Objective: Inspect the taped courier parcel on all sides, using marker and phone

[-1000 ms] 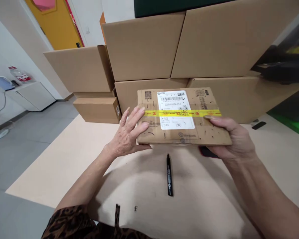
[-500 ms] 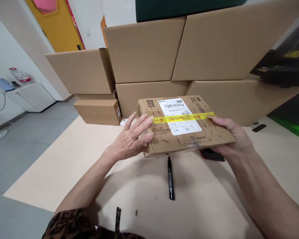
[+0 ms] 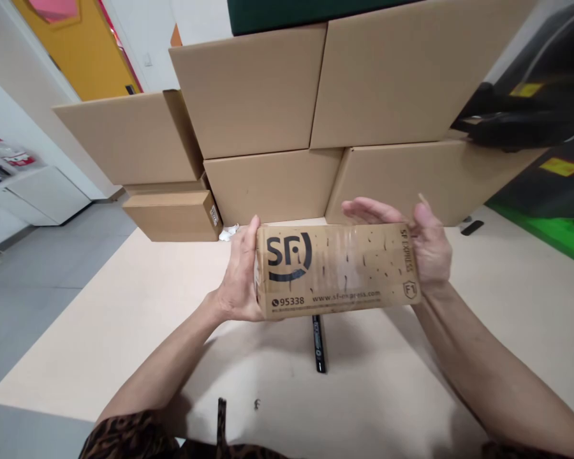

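Note:
A small brown cardboard box (image 3: 339,268), printed with a dark SF logo and wrapped in clear tape, is held up over the table with a long narrow side facing me. My left hand (image 3: 242,277) grips its left end, thumb along the near corner. At the right end is my right hand (image 3: 433,252), its palm against the box and its fingers reaching behind the top edge; their contact there is partly hidden. The label and yellow tape strip are out of sight. Below the box lies a black marker (image 3: 319,347) on the table, its upper part covered.
Large cardboard boxes (image 3: 249,95) are stacked along the table's (image 3: 100,319) far side, with a smaller closed carton (image 3: 167,217) at the left. Crumpled white paper (image 3: 228,233) lies beside that carton. A small dark object (image 3: 472,227) sits at the right.
The box has been turned from its labelled top to its SF-printed side. My right hand has shifted, with its fingers now behind the box. The view has swung slightly to the right.

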### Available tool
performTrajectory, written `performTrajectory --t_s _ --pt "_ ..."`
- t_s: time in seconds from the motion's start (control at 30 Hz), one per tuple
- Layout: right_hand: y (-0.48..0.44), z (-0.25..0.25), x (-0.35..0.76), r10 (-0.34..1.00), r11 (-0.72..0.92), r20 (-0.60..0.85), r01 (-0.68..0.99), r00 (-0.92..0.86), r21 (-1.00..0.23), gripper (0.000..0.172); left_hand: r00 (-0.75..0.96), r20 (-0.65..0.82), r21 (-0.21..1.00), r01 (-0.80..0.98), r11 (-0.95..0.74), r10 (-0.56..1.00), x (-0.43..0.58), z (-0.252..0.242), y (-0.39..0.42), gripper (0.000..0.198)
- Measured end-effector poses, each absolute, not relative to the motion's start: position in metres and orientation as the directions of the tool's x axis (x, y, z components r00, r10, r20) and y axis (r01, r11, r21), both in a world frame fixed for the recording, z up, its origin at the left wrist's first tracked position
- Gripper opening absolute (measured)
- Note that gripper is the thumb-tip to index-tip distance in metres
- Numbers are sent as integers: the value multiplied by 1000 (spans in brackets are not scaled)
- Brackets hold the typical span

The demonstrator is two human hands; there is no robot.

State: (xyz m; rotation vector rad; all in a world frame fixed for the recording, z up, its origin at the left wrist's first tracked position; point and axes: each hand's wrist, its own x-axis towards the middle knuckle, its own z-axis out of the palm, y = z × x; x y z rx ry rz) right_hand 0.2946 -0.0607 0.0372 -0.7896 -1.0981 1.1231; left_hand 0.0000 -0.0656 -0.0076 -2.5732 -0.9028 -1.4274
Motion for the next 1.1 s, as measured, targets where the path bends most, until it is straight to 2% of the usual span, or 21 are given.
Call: performTrajectory --t_s 0.1,0.17,0.2,0.27,0.33,0.47,0.57,0.9,1.0,1.1 --pt "-69 44 298 908 420 417 -146 52 -896 42 416 800 200 495 -846 432 -3 -3 -68 159" --pt "-70 44 303 853 519 522 92 11 -850 32 421 811 164 504 -848 407 -4 3 -71 154" --pt "-70 43 305 813 571 582 224 -20 -790 30 423 817 140 512 -847 391 -3 6 -72 150" --pt "-68 37 305 722 654 682 438 -116 -617 34 423 834 88 530 -843 353 0 11 -75 142" --pt "-70 28 299 662 695 714 542 -226 -472 46 430 843 50 536 -843 323 6 14 -79 139" --pt "-87 16 274 538 803 727 524 -428 -285 77 465 838 0 526 -850 287 17 15 -88 136" --pt "-105 17 258 454 854 728 484 -514 -191 89 459 832 7 552 -834 311 23 16 -94 134" --pt "-131 31 251 316 904 766 423 -559 -64 104 448 870 -68 524 -849 206 41 22 -108 125" --pt "-125 35 254 349 889 766 450 -540 -87 105 425 872 -30 542 -840 243 33 27 -108 132" --pt "-114 36 262 412 861 759 489 -504 -142 100 328 896 43 608 -793 300 21 31 -104 142"
